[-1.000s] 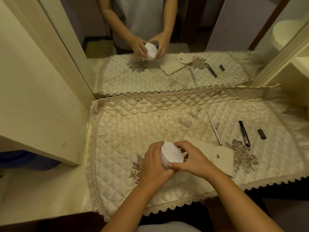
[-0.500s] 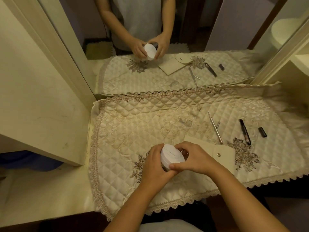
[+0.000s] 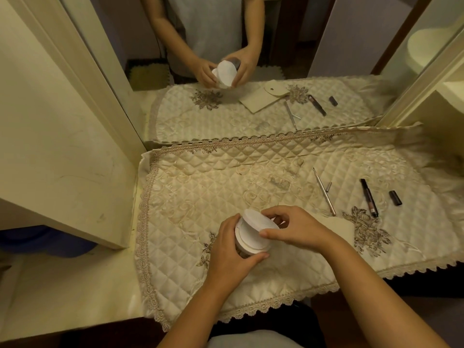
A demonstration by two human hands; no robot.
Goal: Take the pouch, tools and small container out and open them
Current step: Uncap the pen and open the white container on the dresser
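Observation:
A small round white container is held above the quilted mat. My left hand grips its base from the left. My right hand holds its white lid, which is tilted up and parted from the base. The cream pouch lies flat behind my right hand, mostly hidden. On the mat to the right lie a thin silver tool with its small cap, and a black pen-like tool with its black cap apart.
A mirror stands along the back of the mat and repeats the scene. A cream cabinet side rises on the left. A shelf unit is at the right. The mat's lace edge hangs over the front of the counter.
The lid has lifted and tilted off the container's base between my hands. Both hands stayed in nearly the same place above the mat.

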